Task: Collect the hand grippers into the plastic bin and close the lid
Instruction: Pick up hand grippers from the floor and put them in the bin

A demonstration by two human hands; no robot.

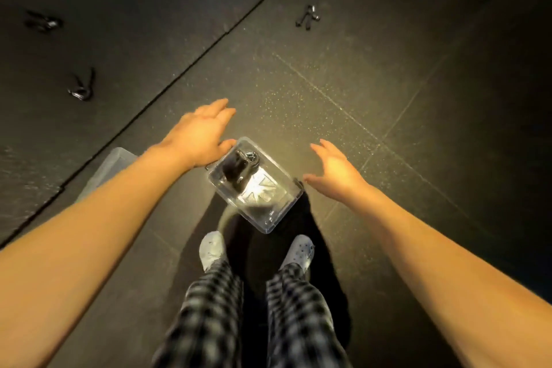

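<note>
A clear rectangular bin (277,212) of glossy hard plastic, with rounded corners, sits open on the speckled rubber floor (328,84), just ahead of pale perforated shoes (212,249). At its far end lies one gripper (236,166) with black handles and a chrome coil. The left hand (203,134) and right hand (337,170) flank the bin, fingers spread wide, holding nothing. A translucent lid (113,164) shows under the left forearm. Well off lie a far-left gripper (43,22) and near-left gripper (82,85) on a smooth dark mat (119,9), and a right gripper (307,16).

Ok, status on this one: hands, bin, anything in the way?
Left hand, right hand open, flanking plastic bin. One hand gripper inside; three loose grippers on floor. Lid off, left of bin. Nothing blocking.
</note>
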